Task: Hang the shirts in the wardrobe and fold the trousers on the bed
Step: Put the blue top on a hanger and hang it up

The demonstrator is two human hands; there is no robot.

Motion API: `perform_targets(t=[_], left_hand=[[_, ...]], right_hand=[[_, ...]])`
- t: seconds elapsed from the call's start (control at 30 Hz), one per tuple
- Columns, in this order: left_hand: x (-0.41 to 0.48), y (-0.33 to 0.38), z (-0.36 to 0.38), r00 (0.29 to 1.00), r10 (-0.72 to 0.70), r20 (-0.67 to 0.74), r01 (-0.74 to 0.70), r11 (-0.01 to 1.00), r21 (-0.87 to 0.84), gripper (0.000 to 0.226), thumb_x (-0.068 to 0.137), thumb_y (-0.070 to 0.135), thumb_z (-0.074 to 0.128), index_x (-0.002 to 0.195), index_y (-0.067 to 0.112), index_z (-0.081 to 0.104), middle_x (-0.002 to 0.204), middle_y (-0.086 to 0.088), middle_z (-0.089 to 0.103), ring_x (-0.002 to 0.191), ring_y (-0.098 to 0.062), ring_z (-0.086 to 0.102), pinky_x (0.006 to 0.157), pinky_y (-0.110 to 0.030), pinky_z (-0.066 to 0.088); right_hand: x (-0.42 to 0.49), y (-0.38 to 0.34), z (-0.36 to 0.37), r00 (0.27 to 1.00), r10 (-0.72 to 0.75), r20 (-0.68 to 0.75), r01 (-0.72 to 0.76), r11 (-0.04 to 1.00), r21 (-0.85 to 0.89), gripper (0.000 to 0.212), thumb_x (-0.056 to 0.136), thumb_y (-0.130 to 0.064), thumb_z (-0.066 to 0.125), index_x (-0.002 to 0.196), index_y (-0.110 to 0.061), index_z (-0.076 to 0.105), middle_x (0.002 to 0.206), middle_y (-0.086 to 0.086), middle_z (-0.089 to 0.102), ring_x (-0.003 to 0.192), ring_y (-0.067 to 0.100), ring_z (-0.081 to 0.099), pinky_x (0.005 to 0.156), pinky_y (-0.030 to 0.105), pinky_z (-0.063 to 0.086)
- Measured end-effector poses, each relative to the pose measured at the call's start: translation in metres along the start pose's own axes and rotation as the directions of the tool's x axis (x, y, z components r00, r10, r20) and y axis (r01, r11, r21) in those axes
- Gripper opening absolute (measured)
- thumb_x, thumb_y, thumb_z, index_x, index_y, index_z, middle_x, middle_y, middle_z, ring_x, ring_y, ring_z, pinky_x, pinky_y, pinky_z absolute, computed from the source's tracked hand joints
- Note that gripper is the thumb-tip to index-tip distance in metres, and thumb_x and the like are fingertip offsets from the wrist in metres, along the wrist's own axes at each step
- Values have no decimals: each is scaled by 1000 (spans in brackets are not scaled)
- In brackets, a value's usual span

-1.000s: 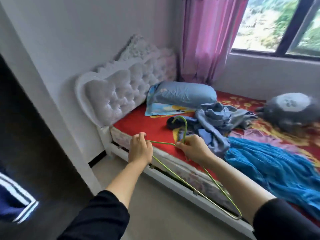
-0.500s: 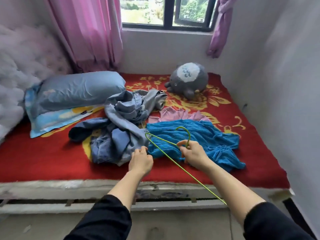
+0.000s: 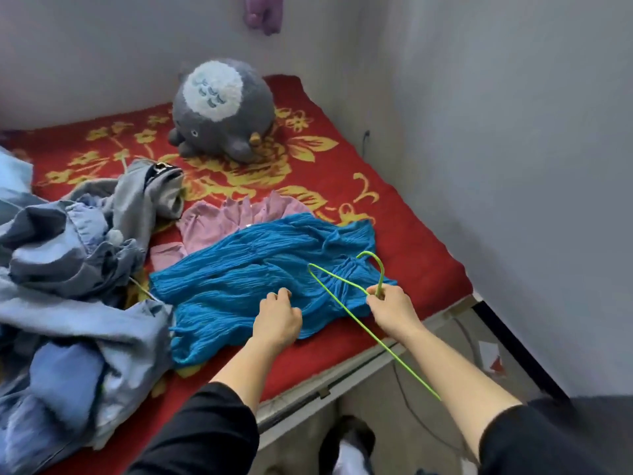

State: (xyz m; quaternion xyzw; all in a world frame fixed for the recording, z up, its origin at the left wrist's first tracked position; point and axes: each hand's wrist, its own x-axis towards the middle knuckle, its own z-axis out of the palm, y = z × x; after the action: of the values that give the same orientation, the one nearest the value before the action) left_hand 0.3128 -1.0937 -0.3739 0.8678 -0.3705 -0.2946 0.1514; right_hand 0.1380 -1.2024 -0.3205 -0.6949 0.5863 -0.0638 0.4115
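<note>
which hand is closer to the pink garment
Left. The left hand sits on the blue shirt, toward the person from the pink garment. The right hand, gripping the green wire hanger, is farther off to the right.

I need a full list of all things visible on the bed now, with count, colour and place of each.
bedspread: one, red with yellow flowers, under everything
blue shirt: one, teal blue, spread near the bedspread's front edge
pink garment: one, pale pink, partly under the blue shirt
clothes pile: one heap, grey-blue, left on the bedspread
plush toy: one, grey and white, at the bedspread's back
wire hanger: one, green, held over the blue shirt's right side
left hand: one, on the blue shirt, fingers curled
right hand: one, grips the wire hanger
</note>
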Motion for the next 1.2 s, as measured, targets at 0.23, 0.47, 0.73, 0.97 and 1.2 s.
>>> perform_targets(t=[0.23, 0.47, 0.73, 0.97, 1.2], left_hand=[[113, 89, 53, 994, 37, 99, -41, 998, 39, 41, 94, 23, 41, 134, 11, 40, 134, -14, 42, 125, -30, 36, 99, -43, 37], [229, 140, 107, 977, 19, 210, -34, 997, 69, 44, 96, 24, 41, 138, 11, 38, 140, -8, 39, 130, -27, 32, 97, -40, 38], [348, 170, 169, 972, 142, 189, -160, 984, 84, 44, 100, 20, 36, 143, 9, 36, 149, -6, 35, 140, -24, 24, 108, -38, 32], [403, 189, 213, 958, 43, 285, -99, 978, 186, 72, 95, 45, 50, 151, 18, 14, 151, -10, 26, 142, -29, 16, 113, -53, 15], [403, 202, 193, 972, -1, 236, 20, 997, -79, 36, 90, 41, 56, 68, 20, 36, 61, 6, 39, 67, -19, 50, 95, -45, 31]], right_hand=[[126, 41, -54, 988, 129, -84, -123, 990, 75, 16, 88, -14, 55, 95, -11, 69, 72, 4, 65, 83, 33, 65, 77, 34, 47], [239, 81, -69, 969, 219, -117, -199, 967, 157, 12, 91, -14, 52, 86, -19, 63, 68, -7, 58, 69, 16, 54, 62, 23, 36], [313, 119, -41, 939, 265, -219, -189, 930, 314, 19, 96, -15, 46, 104, -20, 62, 71, -5, 60, 61, 8, 53, 63, 26, 42], [333, 154, -27, 920, 329, -214, -240, 903, 357, 21, 98, -16, 44, 111, -20, 60, 78, -3, 59, 56, 4, 46, 55, 19, 37], [334, 150, -28, 906, 359, -225, -254, 885, 389, 20, 97, -14, 46, 106, -22, 61, 68, -10, 53, 48, -1, 45, 46, 12, 36]])
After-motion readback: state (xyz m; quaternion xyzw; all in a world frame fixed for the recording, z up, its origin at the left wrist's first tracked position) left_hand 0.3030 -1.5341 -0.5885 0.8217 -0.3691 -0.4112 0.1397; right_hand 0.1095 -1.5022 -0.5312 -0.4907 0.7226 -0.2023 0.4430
